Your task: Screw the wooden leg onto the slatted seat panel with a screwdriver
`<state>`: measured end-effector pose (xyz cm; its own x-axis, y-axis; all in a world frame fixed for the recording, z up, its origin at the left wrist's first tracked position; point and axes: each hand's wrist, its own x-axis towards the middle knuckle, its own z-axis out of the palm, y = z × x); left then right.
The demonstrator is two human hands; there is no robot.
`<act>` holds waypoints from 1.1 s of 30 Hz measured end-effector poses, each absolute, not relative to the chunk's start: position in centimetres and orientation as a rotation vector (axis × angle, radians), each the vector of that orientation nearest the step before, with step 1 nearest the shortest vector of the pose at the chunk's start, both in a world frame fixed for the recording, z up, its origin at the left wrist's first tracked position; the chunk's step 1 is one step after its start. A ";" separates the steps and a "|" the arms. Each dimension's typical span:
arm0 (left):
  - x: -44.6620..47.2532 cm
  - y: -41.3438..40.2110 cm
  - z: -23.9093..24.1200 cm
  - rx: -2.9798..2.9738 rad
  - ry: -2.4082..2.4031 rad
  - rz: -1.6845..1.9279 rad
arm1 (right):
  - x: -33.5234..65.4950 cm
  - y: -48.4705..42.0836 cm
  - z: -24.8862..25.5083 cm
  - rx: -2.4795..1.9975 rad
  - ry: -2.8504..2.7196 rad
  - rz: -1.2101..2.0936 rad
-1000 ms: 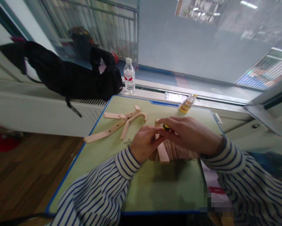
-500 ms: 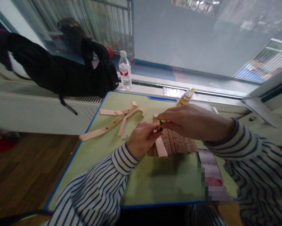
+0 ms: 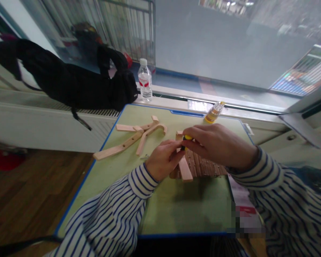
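My right hand (image 3: 216, 144) comes in from the right with its fingers closed round the top of a short yellow-and-black screwdriver (image 3: 187, 137). Its tip is hidden. Closed too, my left hand (image 3: 163, 160) pinches at the lower, black part of the same tool. Beneath both hands, a pale wooden strip (image 3: 186, 171) lies across a brown ridged board (image 3: 203, 164) with many small pegs or holes. To the left rest joined wooden pieces (image 3: 131, 139) with dark holes, one end curved like a hook. Small metal bits (image 3: 145, 157) lie near my left wrist.
The pale green table (image 3: 117, 185) has a blue edge. A clear bottle with a yellow cap (image 3: 214, 112) lies at its back right. On the sill behind stand a water bottle (image 3: 145, 81) and a black bag (image 3: 77, 84). Printed paper (image 3: 242, 191) sits at the right.
The view has shifted slightly. My right hand has turned a little on the screwdriver, and more of its yellow top shows. My left hand stays at the tool; the wooden pieces lie as before.
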<state>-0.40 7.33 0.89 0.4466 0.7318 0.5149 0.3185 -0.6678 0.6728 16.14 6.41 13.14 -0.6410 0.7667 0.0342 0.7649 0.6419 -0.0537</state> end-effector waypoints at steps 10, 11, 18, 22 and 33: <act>-0.1 7.0 0.6 2.217 1.073 1.328 | 15.9 6.5 14.0 -1.223 -2.912 0.167; -0.1 7.0 0.6 2.215 1.061 1.329 | 15.9 6.5 14.0 -1.212 -2.926 0.176; -0.4 7.0 0.7 2.216 0.990 1.237 | 16.1 6.4 13.2 -1.255 -2.865 0.058; -0.3 7.2 1.1 2.241 0.869 1.170 | 16.4 5.9 12.4 -1.300 -2.794 -0.080; -0.2 7.4 1.4 2.232 0.894 1.149 | 16.1 5.7 11.3 -1.415 -2.634 -0.170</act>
